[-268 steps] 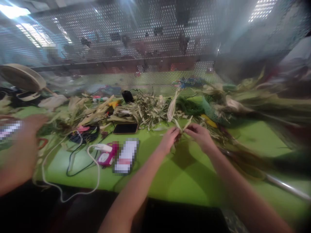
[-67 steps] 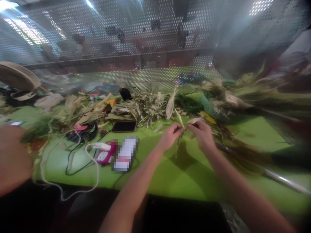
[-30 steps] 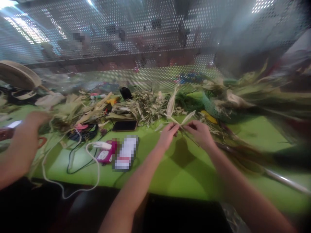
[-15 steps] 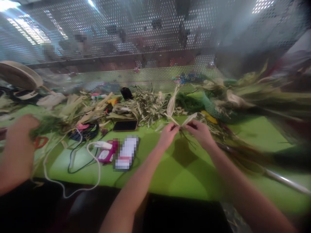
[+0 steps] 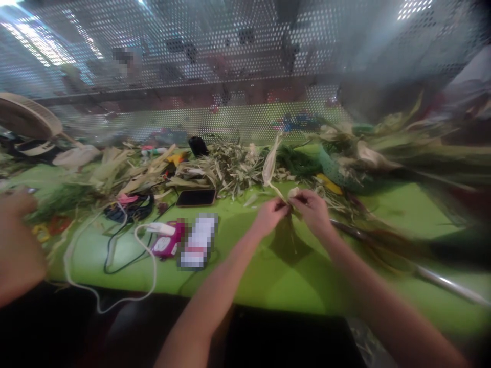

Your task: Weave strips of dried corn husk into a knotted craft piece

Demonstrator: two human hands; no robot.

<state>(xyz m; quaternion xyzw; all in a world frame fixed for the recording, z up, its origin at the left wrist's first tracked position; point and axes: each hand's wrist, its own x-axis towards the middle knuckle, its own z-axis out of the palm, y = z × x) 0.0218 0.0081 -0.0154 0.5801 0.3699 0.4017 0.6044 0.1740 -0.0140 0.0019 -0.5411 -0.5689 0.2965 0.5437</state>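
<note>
In the head view, my left hand (image 5: 269, 215) is closed in a pinch on a pale dried corn husk strip (image 5: 276, 191). My right hand (image 5: 313, 208) pinches a small, folded bit of husk (image 5: 294, 192) right beside it, and the two sets of fingertips almost meet. Thin strands (image 5: 294, 240) hang below the fingers over the green tabletop (image 5: 253, 286). A wider husk (image 5: 270, 166) stands up just behind my left hand, and whether it joins the strip is unclear. How the pieces are bound between the fingers is hidden.
Loose husks and scraps (image 5: 230, 171) lie along the back. A dark phone (image 5: 196, 198), a phone with a lit screen (image 5: 198, 240), a magenta power bank (image 5: 169, 240) and a white cable (image 5: 155, 271) lie left. A metal rod (image 5: 448, 286) is at right. Another person's arm (image 5: 19, 245) reaches in.
The husk at my right fingertips has gone from a long upright piece to a small folded one. My hands have shifted slightly. The other person's arm at left has moved further left.
</note>
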